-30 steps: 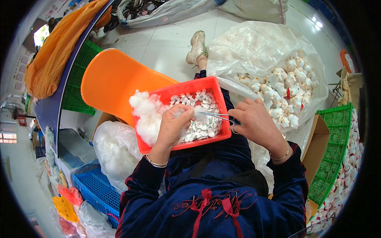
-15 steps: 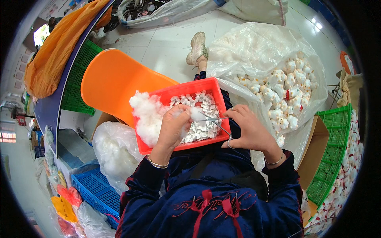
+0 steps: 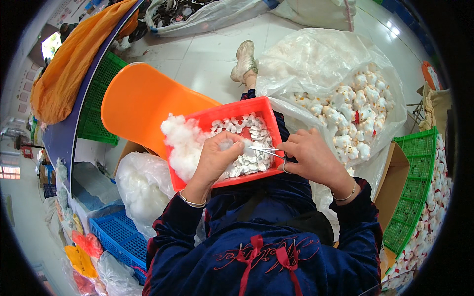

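My left hand [image 3: 222,152] is closed in a pinch over the red tray, with a small white piece [image 3: 247,147] at its fingertips; whether it is fabric or stuffing is unclear. My right hand [image 3: 310,157] grips a slim metal tool with finger loops [image 3: 264,149], scissors or forceps. Its jaws lie together, pointing left with the tips at the white piece. Beneath both hands, the red tray [image 3: 270,116] rests on my lap. White fluffy stuffing [image 3: 185,140] heaps over its left side, and many small white-and-grey pieces [image 3: 256,129] lie on the right.
An orange chair [image 3: 143,106] stands beyond the tray, to the left. On the right lies a clear plastic bag [image 3: 316,54] of white plush pieces [image 3: 355,113]. A bag of stuffing [image 3: 143,187], a blue crate [image 3: 121,237] and a green crate [image 3: 412,192] flank me.
The tool's jaws have come together from being apart, and its handles have closed up. My right hand has turned slightly, levelling the tool. The white tuft between the hands looks smaller.
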A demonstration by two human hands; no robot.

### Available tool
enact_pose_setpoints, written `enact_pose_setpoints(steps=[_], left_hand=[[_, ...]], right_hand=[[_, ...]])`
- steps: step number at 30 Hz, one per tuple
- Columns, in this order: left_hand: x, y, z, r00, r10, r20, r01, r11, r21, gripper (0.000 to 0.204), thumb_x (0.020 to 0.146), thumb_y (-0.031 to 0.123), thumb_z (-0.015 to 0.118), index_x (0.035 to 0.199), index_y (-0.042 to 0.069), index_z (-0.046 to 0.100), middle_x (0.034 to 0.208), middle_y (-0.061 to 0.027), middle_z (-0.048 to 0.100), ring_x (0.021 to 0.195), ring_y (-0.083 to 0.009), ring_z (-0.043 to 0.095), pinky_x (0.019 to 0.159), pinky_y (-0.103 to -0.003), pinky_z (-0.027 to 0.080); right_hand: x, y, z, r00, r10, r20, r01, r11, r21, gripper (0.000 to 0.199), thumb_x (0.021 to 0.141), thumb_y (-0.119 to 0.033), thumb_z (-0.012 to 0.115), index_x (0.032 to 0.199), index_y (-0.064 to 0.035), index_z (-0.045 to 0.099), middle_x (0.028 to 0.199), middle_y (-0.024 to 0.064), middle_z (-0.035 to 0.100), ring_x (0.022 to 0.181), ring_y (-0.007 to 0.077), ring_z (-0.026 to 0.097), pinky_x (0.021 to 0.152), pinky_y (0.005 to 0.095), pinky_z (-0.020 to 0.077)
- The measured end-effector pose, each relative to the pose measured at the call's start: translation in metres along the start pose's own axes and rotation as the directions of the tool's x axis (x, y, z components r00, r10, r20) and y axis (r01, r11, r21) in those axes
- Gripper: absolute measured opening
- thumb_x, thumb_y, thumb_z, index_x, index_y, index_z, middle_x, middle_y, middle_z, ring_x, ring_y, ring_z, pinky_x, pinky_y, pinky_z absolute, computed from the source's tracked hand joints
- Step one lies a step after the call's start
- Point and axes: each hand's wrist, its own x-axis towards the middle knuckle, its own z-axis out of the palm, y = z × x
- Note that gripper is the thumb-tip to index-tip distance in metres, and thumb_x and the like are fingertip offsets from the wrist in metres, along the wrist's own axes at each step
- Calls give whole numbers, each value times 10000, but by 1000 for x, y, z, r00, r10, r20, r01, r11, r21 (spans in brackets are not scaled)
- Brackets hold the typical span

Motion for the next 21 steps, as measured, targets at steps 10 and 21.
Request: enact_pose_setpoints(steps=[10, 21], left_hand=[[1, -10, -1, 997, -73, 20, 75, 906, -416, 96, 928, 82, 652, 1009, 31, 658, 871, -40, 693, 642, -47, 562, 556, -180, 440], [1, 1, 2, 1000, 20, 10, -20, 1000, 4, 108, 932, 105, 696, 995, 17, 696, 791, 0, 674, 621, -26, 534, 568, -178, 432]], right_hand=[[-2, 8, 27, 982, -15, -190, 50, 982, 180, 572, 713, -339, 828, 1196, -70, 679, 1087, 101, 644, 1094, 300, 563, 941, 419, 404], [2, 0, -5, 998, 18, 63, -19, 1000, 19, 362, 773, -279, 769, 1088, -107, 727, 914, 70, 666, 951, 271, 611, 836, 416, 397]])
